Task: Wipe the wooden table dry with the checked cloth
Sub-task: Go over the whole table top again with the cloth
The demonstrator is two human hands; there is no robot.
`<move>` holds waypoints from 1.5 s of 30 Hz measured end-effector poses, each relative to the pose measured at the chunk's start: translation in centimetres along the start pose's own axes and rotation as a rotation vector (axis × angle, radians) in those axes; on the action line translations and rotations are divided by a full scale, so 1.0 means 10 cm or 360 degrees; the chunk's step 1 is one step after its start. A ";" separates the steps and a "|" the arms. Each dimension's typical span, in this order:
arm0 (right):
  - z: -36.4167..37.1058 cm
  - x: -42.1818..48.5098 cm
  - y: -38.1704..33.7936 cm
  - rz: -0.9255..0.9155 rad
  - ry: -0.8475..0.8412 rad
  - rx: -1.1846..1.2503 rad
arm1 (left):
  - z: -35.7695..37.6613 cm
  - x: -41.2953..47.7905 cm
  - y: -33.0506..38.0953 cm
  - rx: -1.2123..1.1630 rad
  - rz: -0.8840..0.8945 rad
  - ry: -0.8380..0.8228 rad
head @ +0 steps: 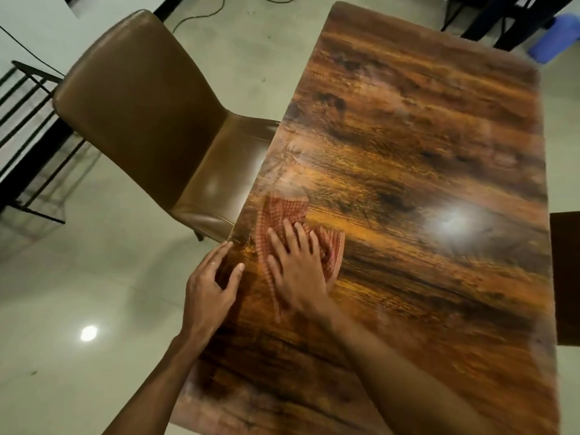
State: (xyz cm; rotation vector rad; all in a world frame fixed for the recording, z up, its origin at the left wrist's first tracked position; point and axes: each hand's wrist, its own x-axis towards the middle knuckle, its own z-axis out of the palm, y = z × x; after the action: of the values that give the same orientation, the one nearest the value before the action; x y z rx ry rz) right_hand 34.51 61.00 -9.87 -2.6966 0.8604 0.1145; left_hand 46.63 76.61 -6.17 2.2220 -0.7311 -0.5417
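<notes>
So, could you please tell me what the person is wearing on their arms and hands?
Nothing that shows. The left hand and right hand are bare, without gloves, and I see no rings on the fingers. Both forearms are uncovered to the frame's edge: no sleeve, watch or bracelet. The picture is slightly blurred, so a thin band could escape notice.

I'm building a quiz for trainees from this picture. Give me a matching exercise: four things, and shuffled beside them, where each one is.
Things:
1 red-and-white checked cloth
2 brown padded chair
3 left hand
4 right hand

Places:
A flat on top of the cloth
B on the floor, left of the glossy wooden table
C at the table's left edge, off the cloth
D on the table, under a hand

Pairs: 1-D, 2-B, 3-C, 4-A
</notes>
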 end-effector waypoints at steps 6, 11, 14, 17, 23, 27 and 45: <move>0.01 -1.00 0.64 -0.0165 -0.0111 -0.0128 | 0.27 -0.44 0.25 -0.0008 0.0055 -0.0091; -0.08 -1.47 0.89 0.0033 -0.0083 -0.0097 | 0.66 -0.90 0.56 0.0014 0.0156 -0.0153; -0.07 -1.99 1.37 -0.0207 -0.0144 -0.0181 | 0.93 -1.22 0.72 0.0046 0.0187 -0.0192; -0.25 -2.13 2.03 0.0308 -0.0033 -0.0100 | 1.31 -1.62 0.91 0.0118 0.0200 -0.0228; -0.16 -2.82 2.28 -0.0266 -0.0098 -0.0114 | 2.04 -2.30 1.37 0.0293 0.0192 -0.0244; -0.42 -2.81 2.83 -0.0045 -0.0083 -0.0186 | 2.30 -2.55 1.64 0.0288 0.0107 -0.0187; -0.38 -3.65 3.24 -0.0327 -0.0181 -0.0258 | 2.85 -3.56 1.91 -0.0010 -0.0088 -0.0010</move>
State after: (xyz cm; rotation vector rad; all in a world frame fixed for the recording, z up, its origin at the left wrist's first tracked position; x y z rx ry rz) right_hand -14.10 54.95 -8.74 -2.8775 0.5592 0.2999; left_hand -2.74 74.04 -4.91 2.2410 -0.6716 -0.5781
